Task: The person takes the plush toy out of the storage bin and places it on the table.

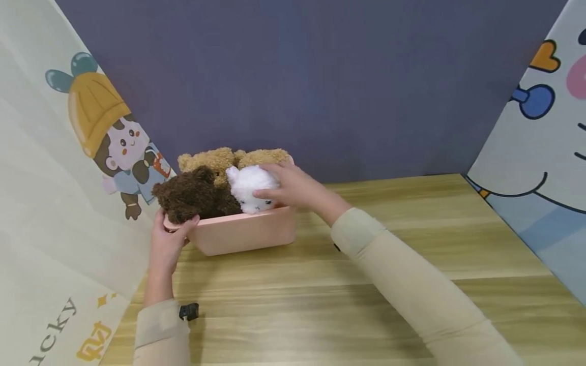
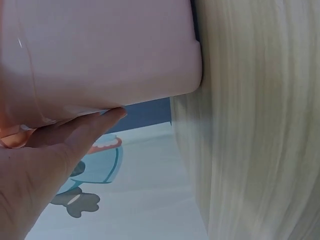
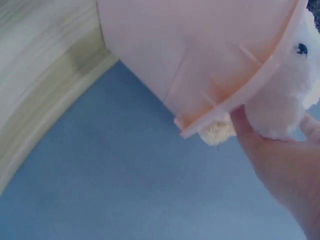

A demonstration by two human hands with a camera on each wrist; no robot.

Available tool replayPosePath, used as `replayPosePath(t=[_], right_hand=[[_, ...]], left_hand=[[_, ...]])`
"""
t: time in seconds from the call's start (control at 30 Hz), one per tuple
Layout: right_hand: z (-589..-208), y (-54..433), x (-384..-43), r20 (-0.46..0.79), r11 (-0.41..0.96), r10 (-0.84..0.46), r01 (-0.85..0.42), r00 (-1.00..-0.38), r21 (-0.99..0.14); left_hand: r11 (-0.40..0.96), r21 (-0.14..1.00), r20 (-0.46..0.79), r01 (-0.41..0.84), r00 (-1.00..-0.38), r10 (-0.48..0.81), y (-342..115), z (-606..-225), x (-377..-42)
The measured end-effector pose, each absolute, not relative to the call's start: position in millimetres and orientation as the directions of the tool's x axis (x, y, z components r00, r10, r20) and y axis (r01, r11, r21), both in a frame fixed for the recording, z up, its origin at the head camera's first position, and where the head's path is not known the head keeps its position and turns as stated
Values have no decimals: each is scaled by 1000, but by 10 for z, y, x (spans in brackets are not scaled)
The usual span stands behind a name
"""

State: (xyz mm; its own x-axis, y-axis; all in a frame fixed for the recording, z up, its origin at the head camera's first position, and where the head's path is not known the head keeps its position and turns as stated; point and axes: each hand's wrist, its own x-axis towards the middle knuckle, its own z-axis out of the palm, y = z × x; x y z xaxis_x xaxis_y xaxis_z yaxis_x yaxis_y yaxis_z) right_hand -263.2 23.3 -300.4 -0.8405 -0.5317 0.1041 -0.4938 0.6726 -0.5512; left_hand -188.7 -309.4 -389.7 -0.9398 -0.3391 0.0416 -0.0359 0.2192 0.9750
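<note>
A pink plastic bin [image 1: 247, 234] stands at the back left of the wooden table, filled with plush toys. My left hand [image 1: 167, 243] grips its left end, thumb at the rim and fingers against the outer wall. In the left wrist view those fingers lie along the bin's side [image 2: 110, 50]. At the bin's right end my right hand [image 1: 293, 185] holds a white plush toy [image 1: 252, 185] by its head, thumb in front. Beside it lies a dark brown plush bear [image 1: 187, 195]. Two tan plush toys [image 1: 208, 160] sit behind, partly hidden.
The wooden table [image 1: 284, 300] runs forward and right of the bin. A dark blue-grey panel [image 1: 311, 86] rises close behind it. Printed white sheets hang at the left [image 1: 68, 218] and right [image 1: 517, 147]. A small black device [image 1: 188, 311] sits at my left cuff.
</note>
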Motion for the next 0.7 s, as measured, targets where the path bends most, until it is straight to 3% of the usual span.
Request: replayPosePath(t=[0.27, 0.7], right_hand=[[-3087, -56, -2730, 105, 607, -592, -527, -799, -594], [-3106, -142, -2720, 177, 609, -601, -590, -779, -530]], left_hand=[[188, 981, 24, -44, -939, -343, -3242, -3870, -1872], [221, 972, 3, -80, -937, -350, -3343, -3852, -1826]])
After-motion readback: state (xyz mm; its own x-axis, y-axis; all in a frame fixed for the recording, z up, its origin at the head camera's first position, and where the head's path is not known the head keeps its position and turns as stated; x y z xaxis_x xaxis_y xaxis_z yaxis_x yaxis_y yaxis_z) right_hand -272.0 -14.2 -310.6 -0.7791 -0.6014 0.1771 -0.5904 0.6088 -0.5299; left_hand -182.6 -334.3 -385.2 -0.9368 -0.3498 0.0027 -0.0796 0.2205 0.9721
